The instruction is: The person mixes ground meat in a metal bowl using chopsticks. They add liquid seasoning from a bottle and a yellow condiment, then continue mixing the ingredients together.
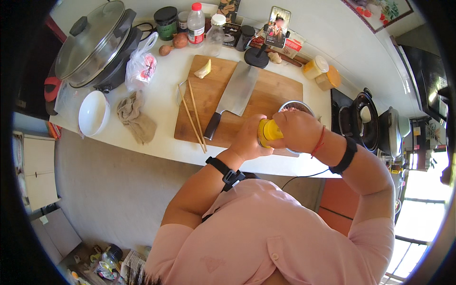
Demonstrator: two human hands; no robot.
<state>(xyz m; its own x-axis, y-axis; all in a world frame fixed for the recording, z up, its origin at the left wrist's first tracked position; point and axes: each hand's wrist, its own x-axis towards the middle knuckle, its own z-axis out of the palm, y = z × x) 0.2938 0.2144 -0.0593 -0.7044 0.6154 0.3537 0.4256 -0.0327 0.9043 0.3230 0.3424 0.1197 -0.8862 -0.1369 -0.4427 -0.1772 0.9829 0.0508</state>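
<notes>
Between my hands is a container with a yellow cap [269,131]. My left hand [249,137] wraps around its body, while my right hand [299,131] grips the cap from the other side. Whether the cap is loose cannot be told. Partly behind my right hand stands a metal bowl [309,108] with pink minced meat [291,107] in it. On the wooden cutting board [274,83] lies a Chinese cleaver [239,89], its dark handle towards me. A pair of wooden chopsticks [194,114] rests across the board's left edge, and a pale yellow vegetable piece [203,69] sits near the top.
At the left are a lidded electric pan [96,46], a white bowl [94,113], a brown cloth [135,117] and a plastic bag [141,67]. Bottles [196,26], jars [166,24] and a phone on a stand [278,27] line the wall. A wok [363,123] stands right.
</notes>
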